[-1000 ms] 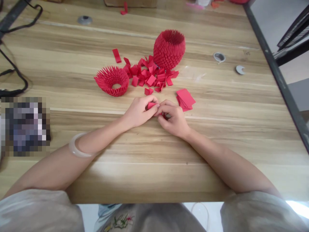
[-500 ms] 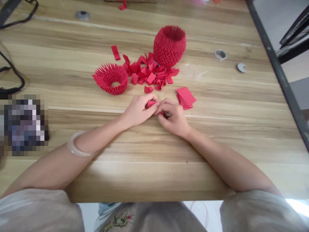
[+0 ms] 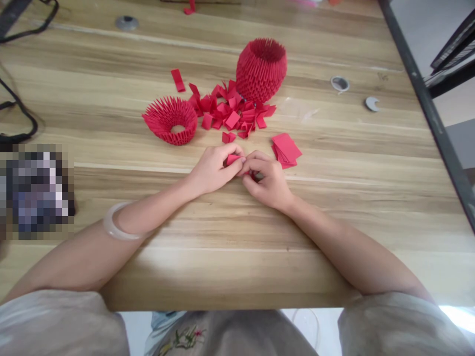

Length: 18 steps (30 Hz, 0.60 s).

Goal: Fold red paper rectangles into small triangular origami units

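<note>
Between my two hands is a small piece of red paper, partly hidden by the fingers. My left hand pinches it between thumb and fingers. My right hand is closed on the paper's other end, its fingertips touching those of the left; a bit of red shows under them. Just beyond the hands lies a loose heap of folded red paper pieces. To the right of my right hand sits a stack of flat red paper slips.
A red bowl of interlocked folded paper lies left of the heap, and a taller red paper vase stands behind it. A single red slip lies farther back. At the right are a cable-hole ring and its cap.
</note>
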{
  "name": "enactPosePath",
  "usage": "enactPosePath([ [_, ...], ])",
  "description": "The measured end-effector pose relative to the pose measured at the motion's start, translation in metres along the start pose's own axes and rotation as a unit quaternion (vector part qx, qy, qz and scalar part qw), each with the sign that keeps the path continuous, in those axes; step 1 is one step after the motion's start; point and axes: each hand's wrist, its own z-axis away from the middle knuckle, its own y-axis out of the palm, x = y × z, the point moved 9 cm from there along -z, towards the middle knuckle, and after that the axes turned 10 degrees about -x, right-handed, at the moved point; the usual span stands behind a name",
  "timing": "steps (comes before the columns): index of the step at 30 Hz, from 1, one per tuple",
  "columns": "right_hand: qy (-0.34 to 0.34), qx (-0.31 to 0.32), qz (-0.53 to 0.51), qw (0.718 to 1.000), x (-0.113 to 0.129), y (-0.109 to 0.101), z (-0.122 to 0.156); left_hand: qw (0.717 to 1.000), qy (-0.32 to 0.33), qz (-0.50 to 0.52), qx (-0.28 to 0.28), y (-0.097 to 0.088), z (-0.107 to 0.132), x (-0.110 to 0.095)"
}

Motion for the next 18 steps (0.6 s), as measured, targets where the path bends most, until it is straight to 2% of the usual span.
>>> enactPosePath([
  [18, -0.006, -0.003, -0.007, 1.0, 0.0013, -0.0007, 0.0002, 1.0, 0.004, -0.004, -0.002, 0.0004, 0.0, 0.0008],
])
